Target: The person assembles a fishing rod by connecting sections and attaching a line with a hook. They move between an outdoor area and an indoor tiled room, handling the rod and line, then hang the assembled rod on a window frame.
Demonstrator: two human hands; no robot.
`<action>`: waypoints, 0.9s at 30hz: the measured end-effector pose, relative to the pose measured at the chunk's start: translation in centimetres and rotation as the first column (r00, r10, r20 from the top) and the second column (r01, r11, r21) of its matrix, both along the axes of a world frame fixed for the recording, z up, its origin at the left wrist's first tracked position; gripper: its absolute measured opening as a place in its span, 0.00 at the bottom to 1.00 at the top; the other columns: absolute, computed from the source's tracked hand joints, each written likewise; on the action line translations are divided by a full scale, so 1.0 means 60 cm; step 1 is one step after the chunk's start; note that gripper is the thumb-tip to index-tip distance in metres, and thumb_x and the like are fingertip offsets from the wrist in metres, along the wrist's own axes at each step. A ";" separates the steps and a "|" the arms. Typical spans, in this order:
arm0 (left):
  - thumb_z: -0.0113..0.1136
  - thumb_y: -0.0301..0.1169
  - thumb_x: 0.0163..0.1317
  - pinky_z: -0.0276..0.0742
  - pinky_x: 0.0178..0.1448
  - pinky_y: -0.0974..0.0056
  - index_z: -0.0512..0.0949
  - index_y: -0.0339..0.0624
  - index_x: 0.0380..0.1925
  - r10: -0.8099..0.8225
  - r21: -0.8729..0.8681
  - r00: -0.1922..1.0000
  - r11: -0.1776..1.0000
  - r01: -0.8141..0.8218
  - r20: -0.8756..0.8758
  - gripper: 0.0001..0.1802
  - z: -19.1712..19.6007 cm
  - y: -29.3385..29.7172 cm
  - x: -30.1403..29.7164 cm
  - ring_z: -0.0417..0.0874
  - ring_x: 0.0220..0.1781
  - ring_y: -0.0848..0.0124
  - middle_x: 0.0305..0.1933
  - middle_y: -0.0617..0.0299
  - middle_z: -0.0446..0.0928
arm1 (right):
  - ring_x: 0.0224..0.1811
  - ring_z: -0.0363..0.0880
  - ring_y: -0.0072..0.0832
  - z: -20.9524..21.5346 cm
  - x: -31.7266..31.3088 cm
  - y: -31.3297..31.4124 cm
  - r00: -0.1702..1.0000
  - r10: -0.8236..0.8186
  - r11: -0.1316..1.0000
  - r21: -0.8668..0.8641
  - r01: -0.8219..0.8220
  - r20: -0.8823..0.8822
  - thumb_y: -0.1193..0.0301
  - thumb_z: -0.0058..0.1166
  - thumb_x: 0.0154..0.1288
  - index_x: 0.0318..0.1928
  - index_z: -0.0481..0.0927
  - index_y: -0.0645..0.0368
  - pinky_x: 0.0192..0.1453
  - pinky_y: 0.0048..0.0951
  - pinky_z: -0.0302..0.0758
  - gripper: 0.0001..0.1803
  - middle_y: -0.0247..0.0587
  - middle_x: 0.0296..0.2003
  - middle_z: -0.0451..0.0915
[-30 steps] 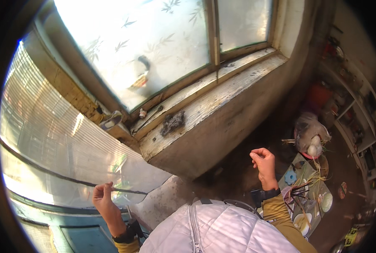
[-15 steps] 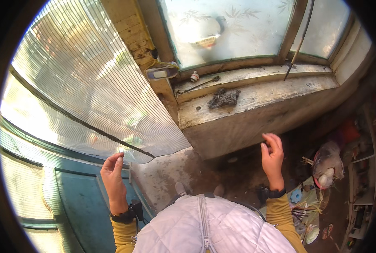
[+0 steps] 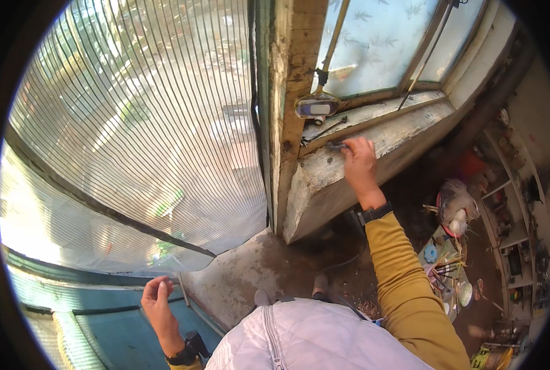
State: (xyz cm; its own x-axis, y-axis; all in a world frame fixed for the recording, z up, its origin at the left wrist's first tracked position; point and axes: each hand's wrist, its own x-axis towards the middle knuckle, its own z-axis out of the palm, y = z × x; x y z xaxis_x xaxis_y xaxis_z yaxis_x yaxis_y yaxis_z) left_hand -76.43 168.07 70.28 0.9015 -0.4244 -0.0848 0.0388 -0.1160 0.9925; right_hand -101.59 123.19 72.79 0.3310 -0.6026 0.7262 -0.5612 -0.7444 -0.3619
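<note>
My right hand [image 3: 360,161] is down at the windowsill [image 3: 392,131], its fingers closed over a dark grey, fuzzy clump [image 3: 336,146] that looks like matted steel wool. Most of the clump is hidden behind the fingers. Beside it lies a small dark crumb. Over by the striped screen door, my left hand [image 3: 158,306] is raised with loosely bent fingers and holds nothing. A thin dark rod with a hooked end [image 3: 326,131] rests on the ledge behind the clump, near a small white fitting [image 3: 319,121].
A fly swatter-like thing with a pale block [image 3: 315,108] hangs on the wooden door post [image 3: 295,74]. The striped screen door [image 3: 182,123] fills the left. To the right stand a plastic-wrapped bundle [image 3: 458,206] and cluttered shelves [image 3: 514,237]. A long thin stick [image 3: 424,65] leans against the window.
My right hand has reached forward onto the sill and closed over the dark clump. My left hand has lowered slightly in view. The view has turned, bringing more of the screen door in.
</note>
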 end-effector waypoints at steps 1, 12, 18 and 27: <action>0.56 0.26 0.65 0.75 0.44 0.71 0.78 0.35 0.38 0.001 0.011 1.000 1.000 0.000 -0.024 0.06 -0.011 0.014 0.018 0.80 0.37 0.75 0.38 0.62 0.80 | 0.40 0.71 0.44 -0.002 0.012 0.024 1.000 0.008 1.000 -0.015 -0.008 -0.015 0.81 0.57 0.52 0.36 0.79 0.61 0.48 0.39 0.70 0.09 0.44 0.33 0.75; 0.56 0.28 0.65 0.75 0.44 0.70 0.78 0.34 0.38 -0.207 -0.047 0.978 0.977 0.207 0.016 0.07 -0.013 -0.031 0.059 0.79 0.38 0.75 0.39 0.61 0.79 | 0.52 0.71 0.40 -0.044 0.172 0.270 0.879 0.477 0.878 -0.045 -0.477 -0.013 0.80 0.53 0.51 0.39 0.79 0.60 0.58 0.35 0.70 0.12 0.43 0.41 0.73; 0.56 0.27 0.65 0.76 0.44 0.69 0.78 0.34 0.38 -0.130 0.000 0.990 0.992 0.130 -0.058 0.07 -0.018 -0.003 0.042 0.79 0.37 0.75 0.39 0.60 0.80 | 0.43 0.75 0.42 0.008 0.012 0.111 0.986 0.168 0.978 -0.127 -0.166 0.003 0.82 0.57 0.53 0.38 0.81 0.59 0.48 0.37 0.74 0.11 0.43 0.40 0.77; 0.56 0.27 0.65 0.77 0.44 0.70 0.78 0.34 0.37 -0.139 0.007 0.987 0.990 0.140 -0.078 0.07 -0.015 0.005 -0.007 0.80 0.36 0.75 0.39 0.59 0.80 | 0.42 0.73 0.43 -0.035 -0.010 0.064 0.995 0.033 0.997 -0.067 -0.027 0.089 0.84 0.57 0.47 0.33 0.79 0.59 0.47 0.38 0.71 0.11 0.42 0.34 0.77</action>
